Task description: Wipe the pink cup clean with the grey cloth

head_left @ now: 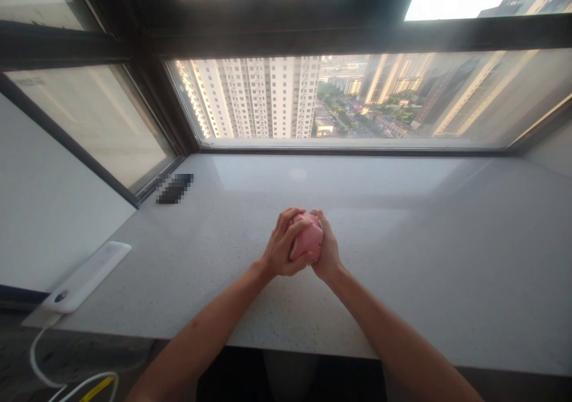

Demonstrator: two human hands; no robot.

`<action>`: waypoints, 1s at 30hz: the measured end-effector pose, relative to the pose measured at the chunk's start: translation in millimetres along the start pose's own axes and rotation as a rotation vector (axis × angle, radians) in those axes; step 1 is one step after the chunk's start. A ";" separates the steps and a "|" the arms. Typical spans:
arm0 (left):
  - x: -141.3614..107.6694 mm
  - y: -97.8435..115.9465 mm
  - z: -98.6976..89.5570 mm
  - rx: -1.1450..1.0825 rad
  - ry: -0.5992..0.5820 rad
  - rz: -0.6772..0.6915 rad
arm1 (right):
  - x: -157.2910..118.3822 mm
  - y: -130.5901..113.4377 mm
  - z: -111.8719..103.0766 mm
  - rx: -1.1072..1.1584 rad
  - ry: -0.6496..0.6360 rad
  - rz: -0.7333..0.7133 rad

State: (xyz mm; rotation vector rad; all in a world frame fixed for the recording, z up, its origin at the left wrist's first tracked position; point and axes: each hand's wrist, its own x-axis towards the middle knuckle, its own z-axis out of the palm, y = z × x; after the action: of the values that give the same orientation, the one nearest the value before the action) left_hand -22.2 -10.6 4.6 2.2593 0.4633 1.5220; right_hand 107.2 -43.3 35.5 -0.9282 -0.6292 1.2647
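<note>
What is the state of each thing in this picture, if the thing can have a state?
pink lump, squeezed between both hands
left hand, closed over its left side
right hand, closed over its right side
window, apparently shut
white corded device, lying on the stone counter

Speckled stone countertop has a glossy polished finish, the white power strip at its left edge looks like smooth plastic, and the pink lump above it looks matt.

Speckled white stone counter, pixelated dark object, white power strip
</note>
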 end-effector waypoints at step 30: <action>4.5 7.0 5.3 -0.285 0.038 -0.441 | 1.6 15.0 -7.3 -0.148 0.077 -0.095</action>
State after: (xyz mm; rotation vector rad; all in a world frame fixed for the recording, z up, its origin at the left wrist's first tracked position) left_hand -15.2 -15.3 9.8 1.7700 0.6585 1.3089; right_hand 105.9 -42.9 18.7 -1.0522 -0.7054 1.1038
